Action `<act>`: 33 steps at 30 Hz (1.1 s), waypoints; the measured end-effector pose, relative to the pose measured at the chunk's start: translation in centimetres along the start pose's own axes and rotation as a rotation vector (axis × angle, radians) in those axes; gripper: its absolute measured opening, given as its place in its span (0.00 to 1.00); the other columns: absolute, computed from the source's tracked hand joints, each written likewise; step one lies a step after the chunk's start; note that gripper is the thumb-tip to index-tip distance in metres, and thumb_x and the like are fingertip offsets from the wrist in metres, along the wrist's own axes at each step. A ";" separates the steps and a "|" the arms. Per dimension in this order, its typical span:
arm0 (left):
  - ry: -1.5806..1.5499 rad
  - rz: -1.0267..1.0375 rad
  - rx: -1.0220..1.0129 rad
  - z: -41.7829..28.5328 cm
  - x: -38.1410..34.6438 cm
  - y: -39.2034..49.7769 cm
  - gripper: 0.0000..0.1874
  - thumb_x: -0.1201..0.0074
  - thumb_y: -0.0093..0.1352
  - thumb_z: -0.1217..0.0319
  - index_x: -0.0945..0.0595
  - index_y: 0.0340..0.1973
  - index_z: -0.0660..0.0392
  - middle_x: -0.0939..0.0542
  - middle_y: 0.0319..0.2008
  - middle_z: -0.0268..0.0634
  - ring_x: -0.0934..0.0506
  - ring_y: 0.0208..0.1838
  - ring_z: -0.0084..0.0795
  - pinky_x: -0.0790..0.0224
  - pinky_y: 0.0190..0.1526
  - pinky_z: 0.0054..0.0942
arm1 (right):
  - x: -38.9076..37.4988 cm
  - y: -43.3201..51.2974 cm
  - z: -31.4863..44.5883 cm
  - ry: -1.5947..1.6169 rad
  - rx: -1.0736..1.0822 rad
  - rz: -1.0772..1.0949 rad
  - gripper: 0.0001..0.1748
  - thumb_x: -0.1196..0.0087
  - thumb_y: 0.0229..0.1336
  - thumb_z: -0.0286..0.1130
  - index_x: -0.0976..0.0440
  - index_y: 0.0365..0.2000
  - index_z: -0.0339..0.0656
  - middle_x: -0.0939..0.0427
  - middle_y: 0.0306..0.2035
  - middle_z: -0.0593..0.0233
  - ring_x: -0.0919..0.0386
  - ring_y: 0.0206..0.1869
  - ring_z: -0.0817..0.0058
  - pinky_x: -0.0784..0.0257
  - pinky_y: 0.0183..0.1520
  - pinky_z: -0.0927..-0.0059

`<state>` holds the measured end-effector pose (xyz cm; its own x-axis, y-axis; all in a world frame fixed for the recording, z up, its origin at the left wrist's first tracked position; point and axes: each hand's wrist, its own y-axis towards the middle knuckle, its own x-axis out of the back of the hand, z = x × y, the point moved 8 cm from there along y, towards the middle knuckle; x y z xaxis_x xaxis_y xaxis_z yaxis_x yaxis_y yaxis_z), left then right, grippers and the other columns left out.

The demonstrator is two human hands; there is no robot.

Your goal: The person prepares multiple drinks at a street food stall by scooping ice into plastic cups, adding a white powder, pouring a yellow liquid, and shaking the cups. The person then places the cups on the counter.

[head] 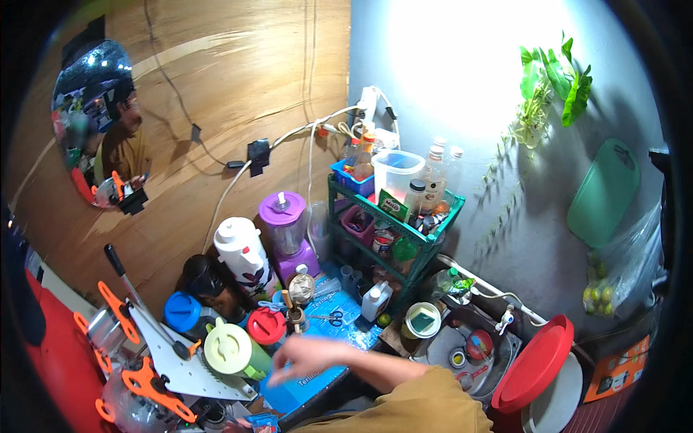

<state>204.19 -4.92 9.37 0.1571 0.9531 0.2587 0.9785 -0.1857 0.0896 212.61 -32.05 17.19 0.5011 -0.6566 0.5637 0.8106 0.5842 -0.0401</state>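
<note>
My right hand (303,358), blurred, reaches left over the blue printed table cover (295,387). It is beside the light-green lidded pitcher (233,349) and just below the red-lidded pitcher (266,326); whether it touches or holds anything cannot be made out. At the bottom edge, a little skin of what looks like my left hand (237,426) shows beside a blue sachet (263,422); the rest is cut off. Farther back on the cover lie black-handled scissors (334,319), near a cloth strainer (301,288).
On the left stands a white perforated plate (178,346) with a lever and orange brackets (154,387). Behind are a blue-lidded pitcher (183,312), a floral thermos (242,249), a purple blender (284,227) and a green shelf (400,270). Right: a sink (438,346) and red tray (533,368).
</note>
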 end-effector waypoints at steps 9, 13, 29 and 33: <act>-0.052 -0.415 -0.076 -9.1 6.4 -8.7 0.19 0.25 0.63 0.80 0.23 0.43 0.60 0.22 0.31 0.27 0.24 0.31 0.16 0.28 0.35 0.20 | -16.5 3.4 12.1 0.556 0.268 -0.068 0.12 0.28 0.63 0.33 0.15 0.35 0.32 0.14 0.32 0.62 0.18 0.36 0.80 0.22 0.41 0.71; 0.152 -0.634 -0.040 -12.0 9.9 -15.1 0.17 0.25 0.64 0.80 0.21 0.41 0.58 0.22 0.32 0.25 0.29 0.31 0.08 0.40 0.29 0.17 | -22.0 3.1 15.8 0.959 0.187 0.223 0.09 0.33 0.69 0.31 0.12 0.40 0.33 0.12 0.36 0.67 0.20 0.36 0.85 0.24 0.40 0.76; 0.279 -1.478 0.035 -11.2 14.0 -35.5 0.16 0.24 0.65 0.74 0.16 0.43 0.62 0.11 0.34 0.40 0.14 0.40 0.20 0.19 0.45 0.26 | -43.4 1.8 27.7 1.188 0.024 0.723 0.16 0.48 0.80 0.40 0.22 0.38 0.39 0.18 0.30 0.71 0.23 0.31 0.85 0.29 0.36 0.77; 0.594 -1.708 0.162 -11.5 12.3 -36.9 0.15 0.24 0.65 0.71 0.16 0.42 0.59 0.11 0.37 0.41 0.11 0.41 0.28 0.18 0.42 0.30 | -45.9 1.3 29.3 1.036 0.045 0.984 0.22 0.57 0.82 0.45 0.23 0.47 0.35 0.18 0.38 0.65 0.21 0.39 0.79 0.26 0.45 0.73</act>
<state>168.48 10.89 20.34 -0.9505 -0.1594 0.2668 0.0027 0.8542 0.5200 181.79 12.86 15.42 0.8511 -0.0172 -0.5248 0.0093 0.9998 -0.0177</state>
